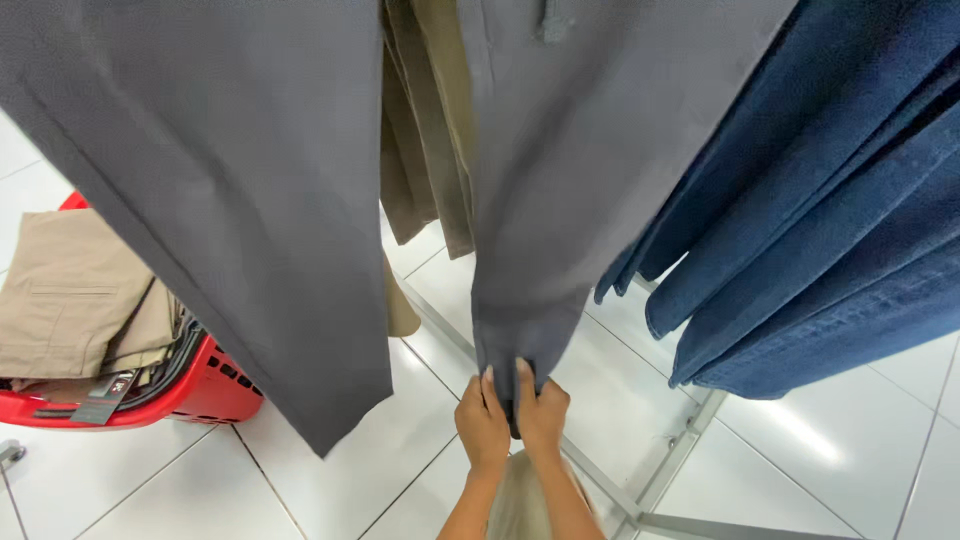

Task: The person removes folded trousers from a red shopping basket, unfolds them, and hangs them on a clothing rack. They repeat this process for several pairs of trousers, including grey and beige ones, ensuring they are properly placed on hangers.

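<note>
Grey trousers [560, 200] hang close before the camera, and their leg end sits between the fingers of both hands. Left hand [483, 425] and right hand [542, 410] pinch the hem together, side by side. Cloth looks light, soft and limp; the hem seems the best hold.

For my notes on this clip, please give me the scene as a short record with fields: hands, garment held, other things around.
left hand: pinches the hem of the grey trouser leg
right hand: grips the same hem, beside the left hand
nearest garment: second grey leg, hanging at left
behind: olive trousers
right side: blue jeans, hanging
floor: white tiles
basket: red, holding folded beige trousers
rack: metal base
</note>
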